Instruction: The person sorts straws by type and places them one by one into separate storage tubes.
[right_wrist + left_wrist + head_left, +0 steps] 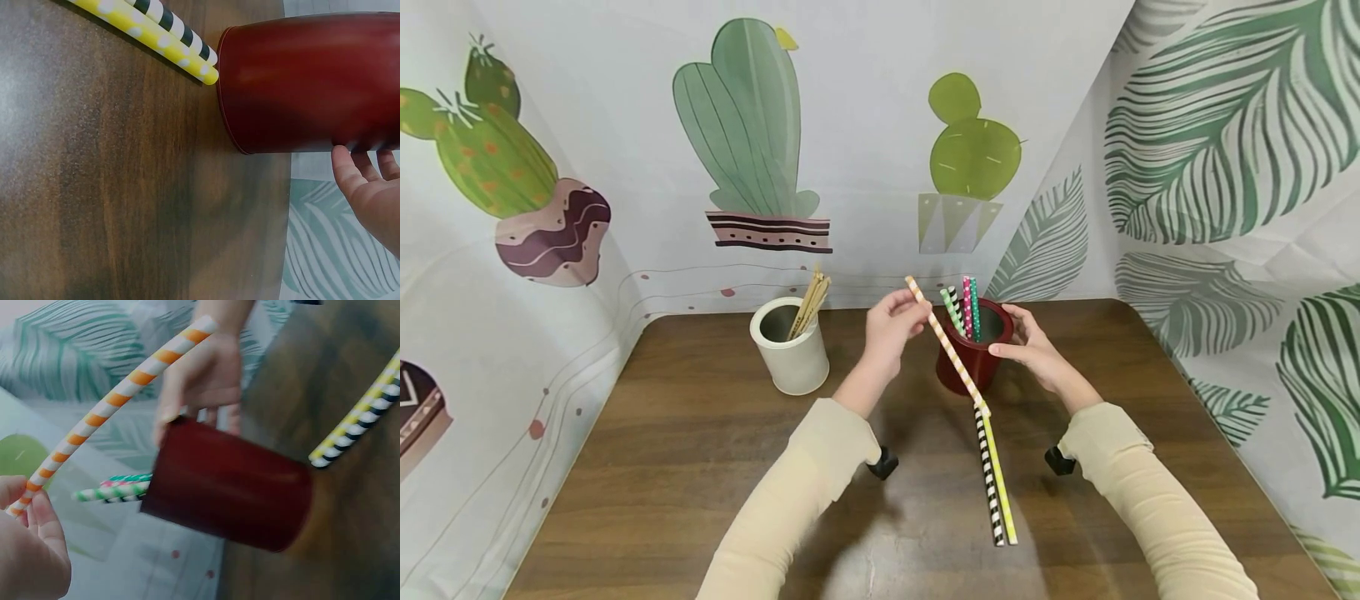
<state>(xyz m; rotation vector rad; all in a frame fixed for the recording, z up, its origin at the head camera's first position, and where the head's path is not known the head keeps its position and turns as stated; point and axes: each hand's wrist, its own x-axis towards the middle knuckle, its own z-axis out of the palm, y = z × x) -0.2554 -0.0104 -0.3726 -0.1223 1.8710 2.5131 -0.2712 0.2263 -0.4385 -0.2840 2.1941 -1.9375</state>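
My left hand (pixel 891 329) pinches an orange-and-white striped paper straw (pixel 951 350) near its upper end. The straw slants down in front of a dark red cup (pixel 964 369), outside it. Around the cup's right side, my right hand (pixel 1032 348) holds it near the rim, the thumb in front. Several patterned paper straws (pixel 967 310) stand in the cup: green-striped, black-striped, pink and teal. On the table before the cup lie a black-and-white striped straw (pixel 988 479) and a yellow dotted straw (pixel 1000 483), side by side. The right wrist view shows the right hand's fingertips (pixel 342 164) against the cup wall.
A white cup (pixel 797 363) with several tan straws (pixel 810 307) stands left of the left hand on the brown wooden table (pixel 685 433). Behind the table hangs a cloth (pixel 865 125) printed with cacti and leaves.
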